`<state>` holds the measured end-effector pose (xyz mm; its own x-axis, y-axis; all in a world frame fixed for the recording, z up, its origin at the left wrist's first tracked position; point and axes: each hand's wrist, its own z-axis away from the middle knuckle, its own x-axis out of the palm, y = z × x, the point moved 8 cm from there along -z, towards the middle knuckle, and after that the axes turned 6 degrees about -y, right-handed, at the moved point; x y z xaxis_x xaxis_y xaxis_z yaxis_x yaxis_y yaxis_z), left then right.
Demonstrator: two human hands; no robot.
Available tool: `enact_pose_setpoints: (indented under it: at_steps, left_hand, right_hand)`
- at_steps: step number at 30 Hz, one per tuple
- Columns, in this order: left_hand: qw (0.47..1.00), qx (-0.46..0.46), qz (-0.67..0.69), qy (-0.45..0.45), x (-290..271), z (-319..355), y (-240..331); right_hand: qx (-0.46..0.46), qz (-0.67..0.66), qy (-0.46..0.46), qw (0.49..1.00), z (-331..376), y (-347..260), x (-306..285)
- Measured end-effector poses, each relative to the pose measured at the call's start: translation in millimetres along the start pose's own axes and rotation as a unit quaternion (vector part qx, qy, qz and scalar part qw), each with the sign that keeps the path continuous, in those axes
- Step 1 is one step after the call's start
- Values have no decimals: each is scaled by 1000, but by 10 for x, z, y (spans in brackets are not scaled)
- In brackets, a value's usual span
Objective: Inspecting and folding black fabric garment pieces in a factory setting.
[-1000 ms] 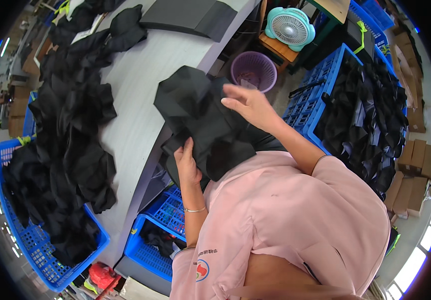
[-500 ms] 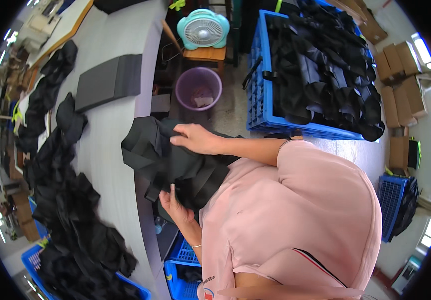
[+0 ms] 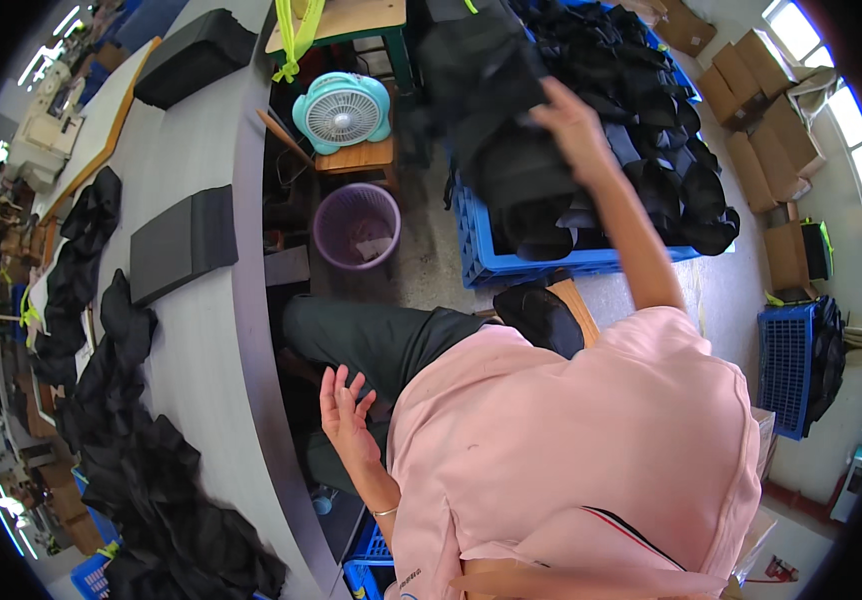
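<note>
My right hand (image 3: pixel 573 130) reaches out over the blue crate (image 3: pixel 511 268), its fingers gripping the edge of a black fabric piece (image 3: pixel 506 125). Motion blurs that piece, and it hangs above the crate's near corner. More black fabric pieces (image 3: pixel 651 195) are heaped inside the crate. My left hand (image 3: pixel 348 420) is held beside the table's edge, above my leg, with its fingers spread and nothing in it.
On the grey table (image 3: pixel 191 370) lie a long heap of black fabric (image 3: pixel 151 450) and two dark blocks (image 3: pixel 186 245). Beyond its edge stand a purple bin (image 3: pixel 356 228) and a turquoise fan (image 3: pixel 341 112) on a wooden stool. Cardboard boxes (image 3: pixel 771 150) line the wall at right.
The black fabric piece has gone from between both hands at the table edge to over the crate, carried by my right hand. My left hand has let go and spread its fingers.
</note>
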<state>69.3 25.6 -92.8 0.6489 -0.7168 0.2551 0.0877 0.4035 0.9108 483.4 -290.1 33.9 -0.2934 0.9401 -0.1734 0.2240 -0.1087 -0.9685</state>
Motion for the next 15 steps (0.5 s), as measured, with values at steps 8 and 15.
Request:
enact_pose_setpoints:
  at_steps: [8,15]
  left_hand:
    - [997,-64,29,35,-306,44,-430]
    - [993,-56,76,70,-469,34,-567]
  right_hand:
    - [-47,578,275,767,-874,-465,-2945]
    - [-113,594,163,779,-1039,496,-1699]
